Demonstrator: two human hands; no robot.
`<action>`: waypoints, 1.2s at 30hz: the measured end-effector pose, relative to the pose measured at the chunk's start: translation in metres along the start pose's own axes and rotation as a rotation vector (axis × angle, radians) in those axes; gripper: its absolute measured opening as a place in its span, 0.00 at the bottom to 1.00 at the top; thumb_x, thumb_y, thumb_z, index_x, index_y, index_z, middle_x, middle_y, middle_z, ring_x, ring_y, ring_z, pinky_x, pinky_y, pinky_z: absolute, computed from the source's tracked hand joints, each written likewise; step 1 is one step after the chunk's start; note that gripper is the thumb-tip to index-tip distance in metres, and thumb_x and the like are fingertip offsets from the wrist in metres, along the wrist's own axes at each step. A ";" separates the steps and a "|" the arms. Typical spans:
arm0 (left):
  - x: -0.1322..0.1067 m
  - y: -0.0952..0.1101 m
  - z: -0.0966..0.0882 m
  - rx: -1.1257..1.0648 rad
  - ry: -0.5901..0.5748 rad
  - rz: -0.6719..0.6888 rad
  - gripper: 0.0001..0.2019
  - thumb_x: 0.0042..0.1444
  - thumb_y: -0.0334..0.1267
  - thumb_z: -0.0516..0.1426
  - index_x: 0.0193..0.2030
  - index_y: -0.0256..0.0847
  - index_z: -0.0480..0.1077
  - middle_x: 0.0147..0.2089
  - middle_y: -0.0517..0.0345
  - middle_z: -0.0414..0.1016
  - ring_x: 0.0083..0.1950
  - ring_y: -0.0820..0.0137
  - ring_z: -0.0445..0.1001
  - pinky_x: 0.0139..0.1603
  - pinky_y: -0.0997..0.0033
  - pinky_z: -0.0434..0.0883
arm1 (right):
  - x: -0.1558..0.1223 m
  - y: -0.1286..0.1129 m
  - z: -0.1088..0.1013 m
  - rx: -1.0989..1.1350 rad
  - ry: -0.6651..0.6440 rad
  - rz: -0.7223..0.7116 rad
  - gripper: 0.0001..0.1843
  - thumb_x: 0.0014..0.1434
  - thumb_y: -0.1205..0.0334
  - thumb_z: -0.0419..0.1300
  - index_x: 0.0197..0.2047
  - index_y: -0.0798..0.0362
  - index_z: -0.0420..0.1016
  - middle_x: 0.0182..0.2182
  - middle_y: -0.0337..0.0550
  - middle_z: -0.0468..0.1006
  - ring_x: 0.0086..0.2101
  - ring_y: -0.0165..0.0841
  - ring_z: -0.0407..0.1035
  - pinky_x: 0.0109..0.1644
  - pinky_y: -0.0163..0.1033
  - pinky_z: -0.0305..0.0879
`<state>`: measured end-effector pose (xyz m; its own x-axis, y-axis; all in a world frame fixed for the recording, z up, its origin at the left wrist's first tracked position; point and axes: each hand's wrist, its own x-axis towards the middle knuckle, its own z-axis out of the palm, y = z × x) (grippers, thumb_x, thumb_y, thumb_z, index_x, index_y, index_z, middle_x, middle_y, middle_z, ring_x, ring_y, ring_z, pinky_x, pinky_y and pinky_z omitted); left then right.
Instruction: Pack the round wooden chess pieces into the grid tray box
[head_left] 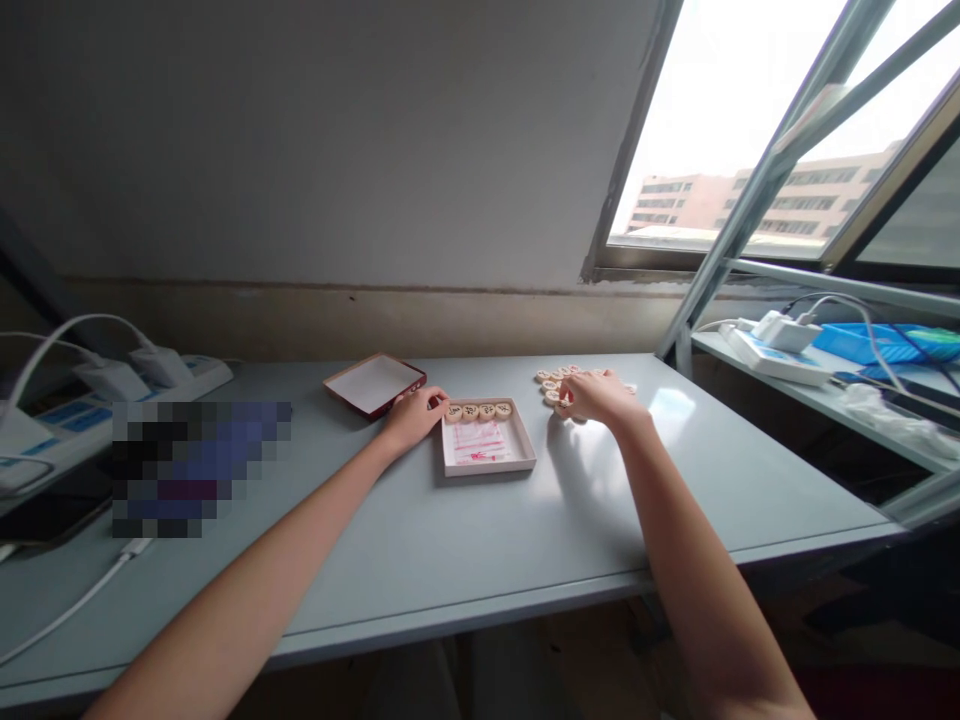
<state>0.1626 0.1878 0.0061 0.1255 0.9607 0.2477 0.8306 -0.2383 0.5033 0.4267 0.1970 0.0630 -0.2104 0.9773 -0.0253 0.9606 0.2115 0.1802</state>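
My left hand [411,415] curls at the far left corner of the shallow box [491,467], perhaps steadying it; I cannot tell whether it grips. Four round pieces [478,411] sit along the far wall, which seems to keep their row straight. My right hand [600,393] bends over loose pieces [549,378] on the surface [480,540], its hold hidden.

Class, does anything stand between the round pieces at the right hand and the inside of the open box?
Only the low right wall of the box. Nothing else visible lies between it and the round pieces; the left hand is at the far left corner.
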 end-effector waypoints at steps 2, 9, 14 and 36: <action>-0.001 0.001 -0.001 -0.008 -0.002 0.004 0.12 0.52 0.40 0.47 0.35 0.40 0.71 0.35 0.55 0.76 0.38 0.66 0.71 0.42 0.68 0.64 | 0.001 -0.001 0.002 -0.025 0.013 -0.010 0.09 0.47 0.63 0.57 0.33 0.55 0.74 0.32 0.49 0.75 0.35 0.38 0.66 0.38 0.41 0.50; -0.003 -0.003 -0.002 -0.087 -0.055 0.020 0.13 0.55 0.42 0.46 0.37 0.42 0.70 0.38 0.58 0.75 0.40 0.69 0.71 0.42 0.71 0.65 | 0.006 -0.001 0.008 0.000 0.054 -0.070 0.07 0.47 0.59 0.57 0.26 0.51 0.75 0.27 0.45 0.74 0.31 0.38 0.66 0.34 0.40 0.52; -0.008 0.002 -0.004 0.016 -0.077 0.033 0.14 0.55 0.43 0.46 0.40 0.42 0.68 0.40 0.55 0.74 0.41 0.67 0.71 0.42 0.69 0.65 | 0.006 -0.016 0.002 0.309 0.246 -0.258 0.12 0.51 0.52 0.55 0.31 0.49 0.74 0.29 0.42 0.74 0.29 0.34 0.66 0.30 0.36 0.55; -0.018 0.031 -0.009 0.203 -0.152 -0.088 0.25 0.50 0.57 0.47 0.47 0.41 0.60 0.47 0.47 0.71 0.51 0.58 0.67 0.51 0.57 0.59 | 0.012 -0.046 0.019 0.164 0.446 -0.198 0.11 0.55 0.64 0.53 0.42 0.54 0.70 0.42 0.52 0.72 0.43 0.42 0.63 0.44 0.45 0.54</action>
<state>0.1811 0.1622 0.0248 0.1152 0.9905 0.0751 0.9319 -0.1339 0.3371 0.3839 0.1992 0.0353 -0.4142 0.8247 0.3852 0.9026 0.4265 0.0574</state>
